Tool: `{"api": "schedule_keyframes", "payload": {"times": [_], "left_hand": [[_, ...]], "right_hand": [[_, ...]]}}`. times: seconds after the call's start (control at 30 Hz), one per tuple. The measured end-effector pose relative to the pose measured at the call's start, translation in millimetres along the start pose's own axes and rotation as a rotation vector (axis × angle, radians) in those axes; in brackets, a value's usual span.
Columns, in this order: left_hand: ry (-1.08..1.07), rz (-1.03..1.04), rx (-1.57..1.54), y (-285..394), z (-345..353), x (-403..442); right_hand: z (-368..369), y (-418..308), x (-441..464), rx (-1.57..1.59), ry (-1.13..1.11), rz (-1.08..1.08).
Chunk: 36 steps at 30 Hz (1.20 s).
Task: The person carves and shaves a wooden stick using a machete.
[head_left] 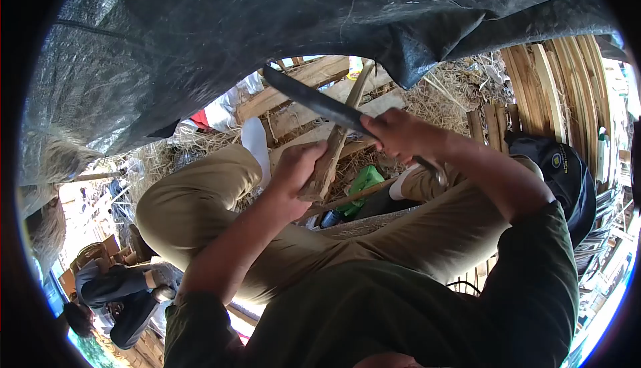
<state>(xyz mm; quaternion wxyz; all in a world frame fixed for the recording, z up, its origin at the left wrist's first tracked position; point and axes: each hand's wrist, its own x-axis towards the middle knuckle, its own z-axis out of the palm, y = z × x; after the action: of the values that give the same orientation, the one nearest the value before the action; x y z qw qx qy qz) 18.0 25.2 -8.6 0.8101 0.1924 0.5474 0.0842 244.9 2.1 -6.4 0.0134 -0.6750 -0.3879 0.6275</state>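
My left hand [300,167] is wrapped round the lower part of a narrow wooden stick [332,159], which slants up and to the right. In my right hand [399,133] is the handle of a long dark machete [310,96], its curved end showing below the fist. The blade reaches up and to the left and crosses the stick above my left hand. Whether the edge touches the wood cannot be made out. Both hands are above my bent legs.
A dark tarp [200,27] hangs low across the top. Pale boards [320,77] lie on straw ahead, near a green object [364,184]. Upright planks [567,87] and a black bag [557,181] are at the right. Another person [120,294] sits at the lower left.
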Motion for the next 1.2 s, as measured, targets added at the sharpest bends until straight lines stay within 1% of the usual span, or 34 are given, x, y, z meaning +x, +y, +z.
{"api": "schedule_keyframes", "payload": {"times": [0.03,0.07,0.13,0.17,0.23,0.3,0.4,0.43,0.47,0.53,0.57,0.67,0.7,0.77,0.8,0.83,0.93,0.97,1.03,1.07,1.13,1.2], "left_hand": [[-0.023,0.021,0.010,-2,-4,3],[-0.020,0.038,0.039,-3,-5,3],[-0.016,0.077,0.100,0,-3,4],[0.023,0.083,0.096,1,0,2],[0.106,0.064,0.094,2,10,-11],[0.051,0.065,0.099,2,5,-7],[0.026,0.091,0.106,-3,-2,-3],[0.026,0.107,0.113,-1,-3,-1],[0.040,0.110,0.158,0,-3,-2],[0.075,0.092,0.249,-1,1,-10],[0.068,0.103,0.237,0,2,-10],[0.042,0.114,0.209,1,1,-10],[0.036,0.110,0.205,1,-1,-9],[0.030,0.126,0.203,4,0,-7],[0.034,0.138,0.201,2,4,-9],[0.039,0.141,0.203,-1,6,-11],[0.019,0.155,0.314,-6,1,-7],[0.019,0.168,0.287,-8,3,-6],[0.022,0.194,0.233,-12,8,-5],[0.028,0.228,0.271,-17,5,-1],[0.041,0.293,0.347,-32,-2,11],[0.032,0.306,0.368,-38,-4,18]], "right_hand": [[-9,9,9,0.010,0.012,-0.035],[-9,17,15,0.063,-0.005,-0.019],[-7,8,13,0.168,-0.034,0.007],[9,6,9,0.021,0.037,0.012],[11,6,4,0.091,-0.071,0.065],[-2,2,7,0.121,-0.122,0.118],[-10,11,24,0.118,0.026,0.086],[-4,14,23,0.169,-0.040,0.034],[2,16,21,0.114,-0.039,0.029],[20,-3,1,0.018,-0.056,0.032],[13,0,2,0.093,-0.128,0.072],[-7,19,24,0.155,-0.080,0.028],[-10,14,24,0.136,-0.009,0.029],[5,8,17,0.131,-0.011,0.052],[14,0,8,0.129,-0.022,0.070],[18,-1,3,0.197,-0.152,0.038],[13,-5,0,0.125,-0.169,0.043],[14,0,2,0.154,-0.162,0.006],[18,-3,-5,0.026,-0.136,-0.094],[18,-4,-8,-0.038,-0.122,-0.144],[21,3,-3,-0.013,-0.088,-0.083],[24,9,1,0.019,-0.075,-0.046]]}}
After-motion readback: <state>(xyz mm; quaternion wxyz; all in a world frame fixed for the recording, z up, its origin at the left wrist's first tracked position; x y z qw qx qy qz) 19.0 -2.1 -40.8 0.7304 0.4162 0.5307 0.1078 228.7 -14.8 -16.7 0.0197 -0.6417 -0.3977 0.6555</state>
